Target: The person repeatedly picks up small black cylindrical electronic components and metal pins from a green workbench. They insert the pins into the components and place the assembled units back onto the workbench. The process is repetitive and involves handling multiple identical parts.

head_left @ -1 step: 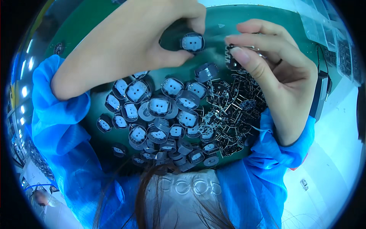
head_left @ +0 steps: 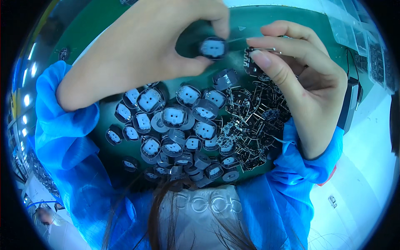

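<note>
My left hand (head_left: 175,46) reaches across the upper middle, closed with thumb and finger around a round dark housing (head_left: 213,48). The housing's light insert with two small holes faces up; its outline is a little blurred. Just to the right, my right hand (head_left: 302,62) pinches a small black circuit board (head_left: 251,62) between thumb and fingers. Thin metal pins stick out of the board towards the right, and a pale zigzag track shows on it. A narrow gap separates the board from the housing. Below my hands lies a pile of similar housings (head_left: 174,116).
A tangled heap of black circuit boards with metal pins (head_left: 254,121) lies right of the housings on the green mat (head_left: 246,21). A lone small round part (head_left: 63,53) sits at the far left. Clear plastic bins (head_left: 371,54) and a dark box (head_left: 352,102) stand on the right.
The housing in my left hand has shifted slightly right, closer to the board. The circuit board in my right hand has moved slightly left. The piles look the same.
</note>
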Motion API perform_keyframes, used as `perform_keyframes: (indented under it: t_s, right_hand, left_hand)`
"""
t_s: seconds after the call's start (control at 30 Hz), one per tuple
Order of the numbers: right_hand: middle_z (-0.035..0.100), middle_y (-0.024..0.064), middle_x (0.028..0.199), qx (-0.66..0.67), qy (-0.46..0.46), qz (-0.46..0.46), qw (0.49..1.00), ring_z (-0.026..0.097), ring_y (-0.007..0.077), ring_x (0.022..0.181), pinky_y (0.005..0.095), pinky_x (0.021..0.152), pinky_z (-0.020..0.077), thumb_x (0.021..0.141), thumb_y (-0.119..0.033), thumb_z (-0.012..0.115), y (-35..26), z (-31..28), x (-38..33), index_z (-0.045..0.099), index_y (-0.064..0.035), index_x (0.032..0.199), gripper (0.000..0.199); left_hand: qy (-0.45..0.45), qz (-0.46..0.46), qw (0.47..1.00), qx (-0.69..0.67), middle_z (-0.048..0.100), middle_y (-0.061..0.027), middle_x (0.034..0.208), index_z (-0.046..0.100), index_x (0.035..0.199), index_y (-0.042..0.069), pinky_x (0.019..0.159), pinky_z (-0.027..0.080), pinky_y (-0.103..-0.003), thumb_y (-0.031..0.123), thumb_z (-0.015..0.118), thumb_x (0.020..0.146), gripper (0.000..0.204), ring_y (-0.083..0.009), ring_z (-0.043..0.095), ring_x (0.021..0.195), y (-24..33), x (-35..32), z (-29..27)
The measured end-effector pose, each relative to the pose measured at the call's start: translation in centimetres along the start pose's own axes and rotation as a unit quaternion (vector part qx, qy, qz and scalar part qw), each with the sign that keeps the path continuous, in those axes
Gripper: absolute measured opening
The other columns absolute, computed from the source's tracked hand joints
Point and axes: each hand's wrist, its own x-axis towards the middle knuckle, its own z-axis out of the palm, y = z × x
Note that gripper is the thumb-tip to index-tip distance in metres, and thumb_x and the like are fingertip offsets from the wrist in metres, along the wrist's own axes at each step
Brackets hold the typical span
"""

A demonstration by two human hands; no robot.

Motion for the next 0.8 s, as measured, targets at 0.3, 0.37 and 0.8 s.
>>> perform_keyframes:
  t_s: [0.3,0.37,0.8]
  right_hand:
    - [0.069,0.01,0.091,-0.168,0.074,-0.096,0.978,0.065,0.0167,0.085,0.0268,0.079,0.0497,0.076,0.006,0.073,-1.3,1.2,0.1,0.071,0.003,0.086,0.011]
    - [0.069,0.0106,0.09,-0.181,0.11,-0.146,0.966,0.065,0.018,0.085,0.0275,0.078,0.0501,0.074,0.007,0.073,0.5,1.4,-0.2,0.071,0.0028,0.085,0.012]
    - [0.068,0.0096,0.081,-0.368,0.061,-0.166,0.913,0.066,0.0194,0.077,0.0276,0.068,0.0515,0.065,0.007,0.078,-2.6,1.8,0.2,0.072,-0.0005,0.08,0.018]
  left_hand:
    - [0.076,-0.093,0.964,-0.236,0.069,-0.0108,0.1,0.064,0.106,-0.004,0.083,0.055,-0.027,-0.006,0.075,0.072,0.036,-0.0159,0.068,0.092,1.5,-1.1,2.2]
    - [0.078,-0.084,0.964,-0.239,0.069,-0.011,0.101,0.065,0.107,-0.005,0.082,0.056,-0.026,-0.007,0.075,0.073,0.035,-0.0146,0.068,0.092,1.6,-1.0,2.1]
    - [0.083,-0.072,0.955,-0.274,0.066,-0.011,0.102,0.066,0.105,-0.004,0.084,0.058,-0.029,-0.013,0.075,0.072,0.036,-0.0186,0.068,0.097,1.4,-1.3,2.7]
